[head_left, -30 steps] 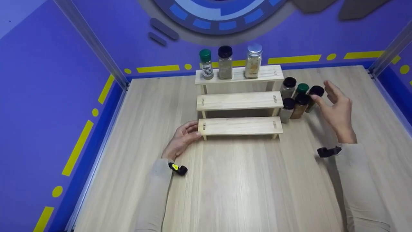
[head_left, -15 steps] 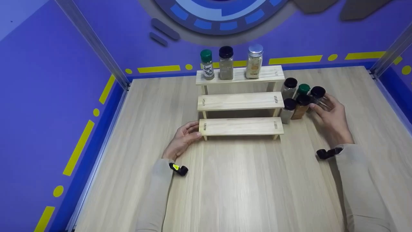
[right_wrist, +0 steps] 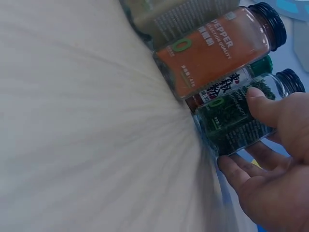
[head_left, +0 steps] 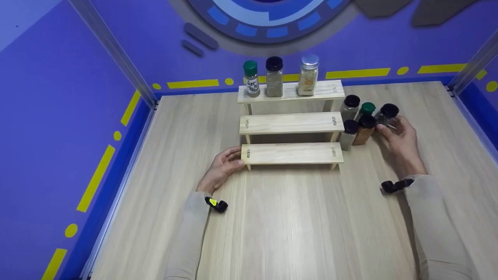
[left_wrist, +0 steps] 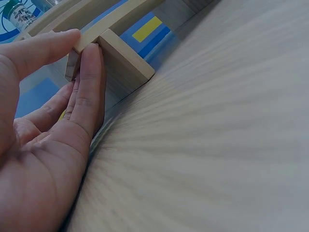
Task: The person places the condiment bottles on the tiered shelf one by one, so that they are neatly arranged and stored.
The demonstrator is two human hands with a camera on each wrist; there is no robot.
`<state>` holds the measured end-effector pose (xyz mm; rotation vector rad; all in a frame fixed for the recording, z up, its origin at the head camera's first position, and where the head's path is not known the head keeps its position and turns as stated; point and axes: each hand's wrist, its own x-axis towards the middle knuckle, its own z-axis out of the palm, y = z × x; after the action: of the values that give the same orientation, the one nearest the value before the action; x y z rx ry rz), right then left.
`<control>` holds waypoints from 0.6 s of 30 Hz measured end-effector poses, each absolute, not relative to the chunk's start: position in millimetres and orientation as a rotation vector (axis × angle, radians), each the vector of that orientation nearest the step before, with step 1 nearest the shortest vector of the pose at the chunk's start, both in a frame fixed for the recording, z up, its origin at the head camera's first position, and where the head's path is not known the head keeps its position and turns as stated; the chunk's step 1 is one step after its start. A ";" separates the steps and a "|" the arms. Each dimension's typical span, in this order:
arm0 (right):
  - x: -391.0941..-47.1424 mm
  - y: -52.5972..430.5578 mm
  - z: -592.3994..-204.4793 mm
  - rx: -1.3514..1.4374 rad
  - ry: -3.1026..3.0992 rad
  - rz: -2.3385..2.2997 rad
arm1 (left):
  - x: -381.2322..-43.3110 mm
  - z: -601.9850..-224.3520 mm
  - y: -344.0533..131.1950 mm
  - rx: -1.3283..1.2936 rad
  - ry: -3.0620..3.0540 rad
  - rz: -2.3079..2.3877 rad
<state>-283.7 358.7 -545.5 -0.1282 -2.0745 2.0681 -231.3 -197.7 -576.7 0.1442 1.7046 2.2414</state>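
Note:
A three-step wooden display rack (head_left: 291, 153) stands on the table. At the left end of its lowest step, my left hand (head_left: 221, 169) holds the corner, thumb and fingertips against the wood in the left wrist view. My right hand (head_left: 402, 146) grips a glass spice jar (right_wrist: 234, 116) of dark green flakes with a black lid, thumb on the label side and fingers around the other side. The jar leans slightly. Beside it stand an orange pepper jar (right_wrist: 212, 50), a green-capped jar (head_left: 367, 109) and two more black-lidded jars, a grey one (head_left: 348, 134) and one behind (head_left: 351, 107).
On the top step stand a green-capped jar (head_left: 252, 79), a black-lidded jar (head_left: 274, 79) and a silver-lidded jar (head_left: 308, 77). Blue-purple panels (head_left: 116, 46) enclose the table (head_left: 272, 225) at the back and sides.
My right hand has come in from the right, closed around the black-lidded jar of green flakes, and shifted it slightly right, away from its neighbours. My left hand stays at the rack.

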 end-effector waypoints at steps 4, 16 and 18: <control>-280.7 366.1 -535.4 -0.165 -2.005 2.133 | -231.3 -577.8 -197.8 0.149 1.713 2.240; -273.8 364.0 -495.9 -0.092 -1.767 2.008 | -231.5 -577.0 -197.1 0.183 1.729 2.228; -273.2 361.0 -489.4 -0.081 -1.714 2.008 | -231.1 -577.1 -197.3 0.188 1.734 2.223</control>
<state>-273.2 361.0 -489.4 -0.0813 -1.7144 2.0080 -231.1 -197.3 -577.1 0.1879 1.7342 2.2228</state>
